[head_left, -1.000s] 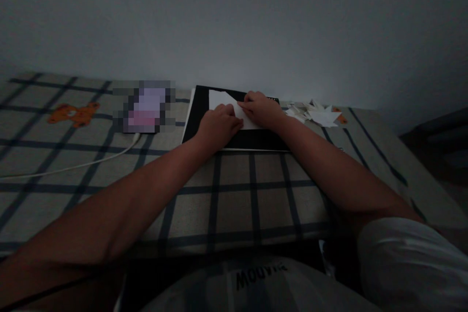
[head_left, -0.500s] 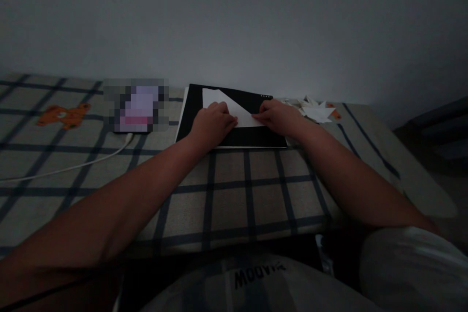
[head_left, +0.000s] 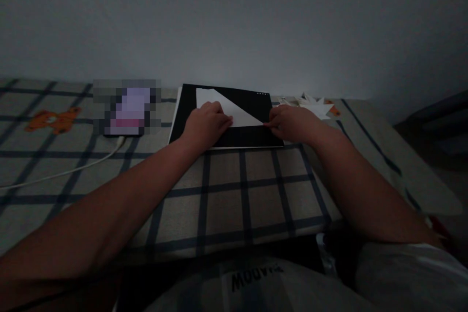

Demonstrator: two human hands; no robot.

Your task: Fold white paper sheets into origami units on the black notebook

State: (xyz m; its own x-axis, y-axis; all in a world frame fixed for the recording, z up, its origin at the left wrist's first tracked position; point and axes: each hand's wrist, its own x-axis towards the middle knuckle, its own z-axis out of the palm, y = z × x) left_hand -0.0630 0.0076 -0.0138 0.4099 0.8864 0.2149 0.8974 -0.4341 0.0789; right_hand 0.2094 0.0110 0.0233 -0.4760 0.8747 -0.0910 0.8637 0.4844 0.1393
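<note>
The left hand (head_left: 206, 122) presses flat on a folded white paper (head_left: 230, 109), pinning it to the black board (head_left: 256, 136) (a firm surface on the checked bed (head_left: 226, 195)); the right hand (head_left: 290, 124) pinches its tip.

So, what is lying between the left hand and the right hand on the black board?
In the head view, the folded white paper spans the gap: the left hand presses its left part, the right hand touches its right tip, on the black board.

Very dim, bluish cast, white paper (head_left: 234, 109) brightest, soft grainy detail, wide-angle stretching at edges
</note>
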